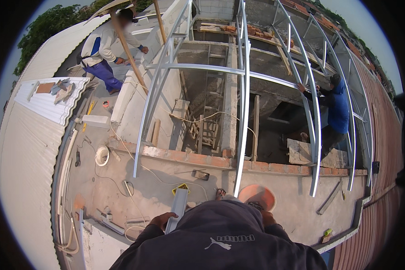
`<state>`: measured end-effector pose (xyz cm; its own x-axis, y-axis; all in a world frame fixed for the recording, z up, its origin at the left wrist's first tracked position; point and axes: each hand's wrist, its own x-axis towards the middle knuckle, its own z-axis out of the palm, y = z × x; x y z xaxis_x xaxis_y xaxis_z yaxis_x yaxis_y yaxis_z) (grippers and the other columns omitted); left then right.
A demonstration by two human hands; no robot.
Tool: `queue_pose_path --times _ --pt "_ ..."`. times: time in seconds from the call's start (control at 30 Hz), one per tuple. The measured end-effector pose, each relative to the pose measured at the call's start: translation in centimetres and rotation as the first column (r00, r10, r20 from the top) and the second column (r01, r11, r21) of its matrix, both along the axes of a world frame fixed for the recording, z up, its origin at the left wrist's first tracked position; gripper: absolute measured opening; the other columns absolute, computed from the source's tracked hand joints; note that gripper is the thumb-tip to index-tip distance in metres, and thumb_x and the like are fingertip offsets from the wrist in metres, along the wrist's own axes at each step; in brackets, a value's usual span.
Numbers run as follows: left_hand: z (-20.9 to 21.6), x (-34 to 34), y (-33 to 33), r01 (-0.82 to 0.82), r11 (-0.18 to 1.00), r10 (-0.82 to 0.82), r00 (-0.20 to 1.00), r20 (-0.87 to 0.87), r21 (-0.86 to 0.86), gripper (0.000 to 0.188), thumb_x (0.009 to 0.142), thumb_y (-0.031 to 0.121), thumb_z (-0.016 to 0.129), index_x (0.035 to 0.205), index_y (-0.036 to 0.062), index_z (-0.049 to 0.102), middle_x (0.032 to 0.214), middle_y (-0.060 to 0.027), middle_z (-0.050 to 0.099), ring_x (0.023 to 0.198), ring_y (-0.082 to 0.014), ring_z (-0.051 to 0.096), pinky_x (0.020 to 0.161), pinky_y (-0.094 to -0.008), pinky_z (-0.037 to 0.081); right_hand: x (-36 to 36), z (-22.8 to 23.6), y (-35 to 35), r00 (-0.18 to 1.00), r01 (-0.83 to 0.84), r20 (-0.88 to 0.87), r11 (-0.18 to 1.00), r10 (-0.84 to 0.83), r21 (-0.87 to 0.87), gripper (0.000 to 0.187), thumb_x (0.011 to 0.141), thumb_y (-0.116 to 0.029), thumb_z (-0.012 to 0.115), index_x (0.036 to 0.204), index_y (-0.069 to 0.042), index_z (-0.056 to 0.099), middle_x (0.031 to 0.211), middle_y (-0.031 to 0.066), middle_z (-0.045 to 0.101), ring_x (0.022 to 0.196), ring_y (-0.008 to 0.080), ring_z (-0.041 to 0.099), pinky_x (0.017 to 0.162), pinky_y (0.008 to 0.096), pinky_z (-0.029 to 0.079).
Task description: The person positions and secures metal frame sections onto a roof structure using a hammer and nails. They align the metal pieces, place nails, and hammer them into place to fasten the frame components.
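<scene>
At the lower middle my left hand [162, 220] is closed on the edge of a short silver metal channel [178, 208], which points away from me. My right hand [269, 219] is low beside my body, just below an orange tub [266, 194]; its fingers are mostly hidden. Small dark pieces lie in the tub, too small to name. Just past the channel's far end sits a yellow box [181, 186]. A sandalled foot [220, 193] shows between the box and the tub.
Silver roof trusses [243, 112] rise over open, walled pits behind a brick edge [189, 157]. One co-worker [337, 105] stands among the trusses at right; another [99, 49] bends at far left. A white bucket [102, 155], cables and tools lie on the left floor.
</scene>
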<state>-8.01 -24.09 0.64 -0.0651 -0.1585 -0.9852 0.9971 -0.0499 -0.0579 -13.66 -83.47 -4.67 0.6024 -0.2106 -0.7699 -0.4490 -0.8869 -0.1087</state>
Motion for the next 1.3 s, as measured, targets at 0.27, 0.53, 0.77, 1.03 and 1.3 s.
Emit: queue_pose_path --times 0.27,0.53,0.77,1.03,1.3 --pt "-3.8 -2.3 0.8 -0.106 0.987 0.107 0.994 0.0 -0.121 0.088 0.081 0.043 0.077 0.153 0.004 0.044 0.143 -0.0256 0.06 0.12 -0.0404 0.065 0.103 -0.0524 0.052 1.3 2.3 0.6 0.999 -0.03 -0.012 1.0 0.03 -0.008 0.052 0.084 -0.012 0.078 0.133 -0.027 0.07 0.133 0.0092 0.071 0.127 0.029 0.065 0.11 0.0348 0.049" --pt "0.2 -2.4 -0.6 -0.16 0.981 0.177 0.968 0.178 -0.106 0.076 0.088 0.045 0.072 0.145 -0.0004 0.052 0.134 -0.0217 0.067 0.113 -0.037 0.07 0.105 -0.0479 0.052 0.2 -1.2 -1.1 0.977 -0.199 0.078 0.98 0.198 0.001 0.043 0.086 -0.014 0.078 0.128 -0.022 0.072 0.127 0.0079 0.073 0.121 0.0294 0.068 0.105 0.0346 0.051" --pt "5.2 0.7 -3.8 0.067 0.994 -0.022 0.906 0.422 -0.092 0.069 0.09 0.042 0.07 0.142 -0.0003 0.053 0.128 -0.0233 0.069 0.108 -0.0379 0.071 0.099 -0.0477 0.056 -4.0 -8.3 -4.0 0.835 0.309 0.309 0.852 -0.456 0.423 0.019 0.087 -0.012 0.075 0.106 -0.015 0.076 0.099 0.0089 0.078 0.088 0.0234 0.075 0.074 0.0317 0.057" --pt "2.7 6.5 -6.8 0.167 0.985 -0.143 0.937 0.319 -0.049 0.067 0.089 0.039 0.071 0.14 -0.0007 0.055 0.124 -0.0231 0.07 0.105 -0.0377 0.072 0.098 -0.0476 0.057 -6.9 -13.2 -5.9 0.951 0.246 0.171 0.965 -0.258 0.09 0.015 0.084 -0.018 0.077 0.098 -0.016 0.079 0.09 0.0016 0.079 0.085 0.0157 0.076 0.071 0.0284 0.057" --pt "2.9 12.5 -10.7 0.258 0.966 -0.253 0.934 0.252 0.017 0.064 0.088 0.037 0.071 0.137 -0.001 0.057 0.12 -0.023 0.071 0.102 -0.0374 0.072 0.096 -0.0476 0.058 -8.0 -10.2 -3.7 -0.217 0.887 -0.206 -0.281 -0.954 0.367 0.019 0.09 -0.015 0.073 0.098 0.002 0.073 0.086 0.0101 0.072 0.073 0.0203 0.071 0.055 0.0372 0.051"
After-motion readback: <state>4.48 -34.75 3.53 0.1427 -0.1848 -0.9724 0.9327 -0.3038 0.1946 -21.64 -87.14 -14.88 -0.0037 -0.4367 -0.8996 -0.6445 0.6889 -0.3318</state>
